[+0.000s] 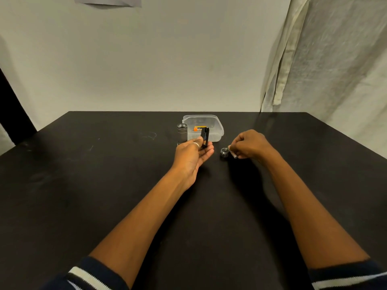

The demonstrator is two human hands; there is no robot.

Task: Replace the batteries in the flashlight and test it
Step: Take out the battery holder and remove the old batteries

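Two bare forearms in dark, white-striped sleeves [88, 273] reach across a matte black table [83, 195], faintly scuffed and smudged. The left hand [191, 153], palm up, pinches a black battery holder [204, 137] upright between thumb and fingers. The right hand [249, 145] is curled with fingertips together on a small battery [233, 154], held low to the tabletop just beside the flashlight's round end cap [224, 152], which sits on the surface. Beyond the left hand, the silver flashlight body [182, 132] stands upright, threaded end up, next to a clear plastic container [211, 126] holding an orange-tipped battery [198, 128]. The table's far edge meets a plain off-white wall [146, 59]; a pale curtain [324, 59] hangs at right.
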